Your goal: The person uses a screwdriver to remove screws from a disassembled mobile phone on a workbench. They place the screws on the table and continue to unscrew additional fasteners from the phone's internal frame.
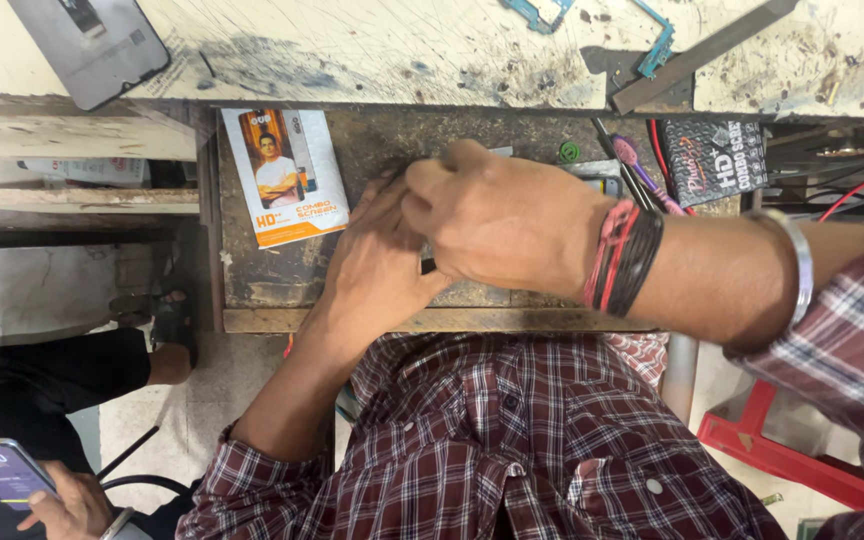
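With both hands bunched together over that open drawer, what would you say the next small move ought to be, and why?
Probably lift the right hand slightly aside. It covers the left hand and the small dark item pinched between them over the drawer, so the item is almost wholly hidden from view.

Both hands crowded the middle of the open drawer (pixel 282 290). To the left, a flat orange-and-white packet (pixel 285 175) took up the floor, with bare wood between it and the left hand (pixel 377 260). Right of the right hand (pixel 507 225), pens (pixel 637 170) and a dark packet (pixel 714 160) blocked passage. The far worn surface (pixel 372 50) overhung the drawer, perhaps limiting lift.
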